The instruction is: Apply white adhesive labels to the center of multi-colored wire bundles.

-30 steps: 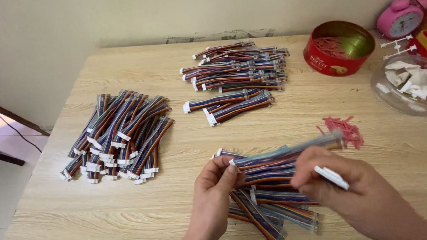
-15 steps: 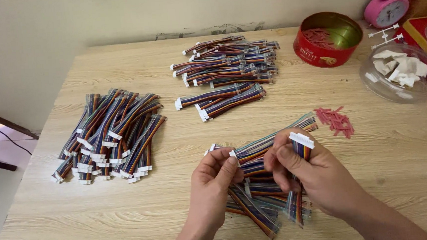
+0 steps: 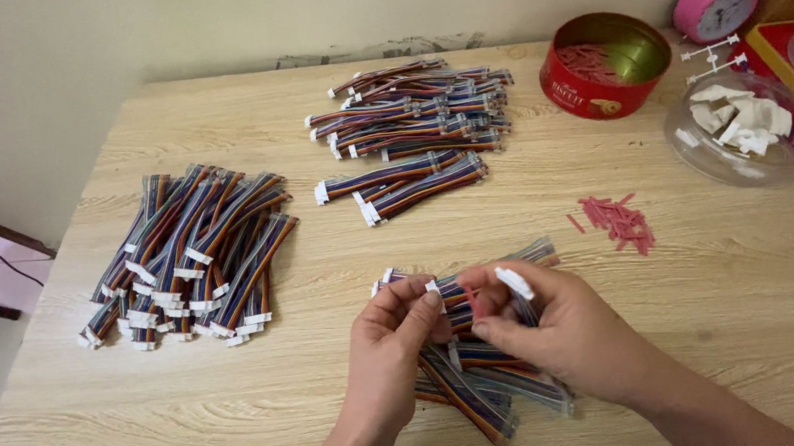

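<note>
My left hand (image 3: pixel 391 347) and my right hand (image 3: pixel 560 328) meet over a small heap of rainbow ribbon cables (image 3: pixel 481 392) near the table's front edge. Both pinch one multicoloured ribbon cable (image 3: pixel 456 288) with white end connectors. The left fingers grip its left end. The right hand holds its folded middle, with a white connector (image 3: pixel 514 282) sticking up above the fingers. The heap lies partly hidden under both hands.
A big pile of cables (image 3: pixel 192 254) lies at the left, another pile (image 3: pixel 413 116) at the back. A red round tin (image 3: pixel 603 63), a clear bowl of white parts (image 3: pixel 745 124), a pink alarm clock (image 3: pixel 719 1) and loose red strips (image 3: pixel 617 219) sit at the right on the wooden table (image 3: pixel 325 255).
My right hand has moved left toward my left hand, folding the long cable that was stretched out to the right. Both hands now sit close together.
</note>
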